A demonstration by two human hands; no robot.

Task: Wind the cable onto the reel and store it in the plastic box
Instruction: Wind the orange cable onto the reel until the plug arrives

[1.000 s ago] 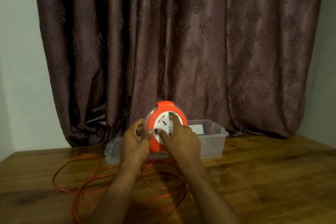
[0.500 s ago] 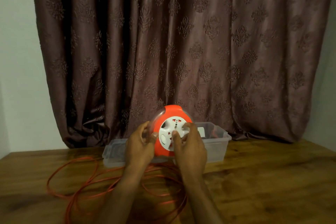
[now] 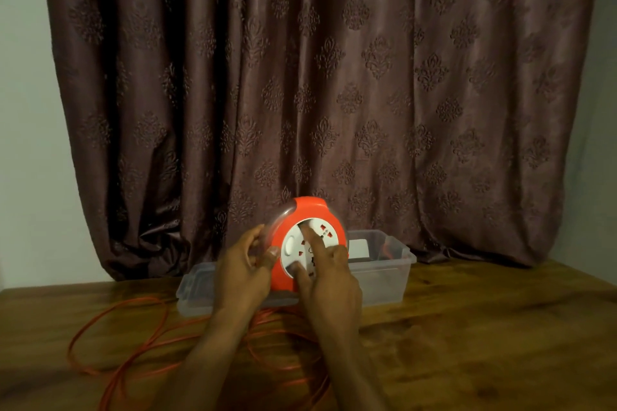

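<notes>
Left hand [image 3: 245,265] clamped on reel [image 3: 309,243] rim at 9 o'clock; right hand [image 3: 329,280] fingers spread on white hub, cranking. Cable [image 3: 133,340] loose on desk [image 3: 484,344], box [image 3: 384,272] behind. Risk: loops snag, jamming the wind

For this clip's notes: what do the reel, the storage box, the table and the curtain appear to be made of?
The reel looks like glossy moulded orange plastic with a white socket face. The storage box is translucent plastic; the table edge shows through its walls. The table seems to be varnished wood, with visible grain and sheen, though it could be veneer. The curtain is brown fabric with an embossed motif and a slight satin sheen.
</notes>
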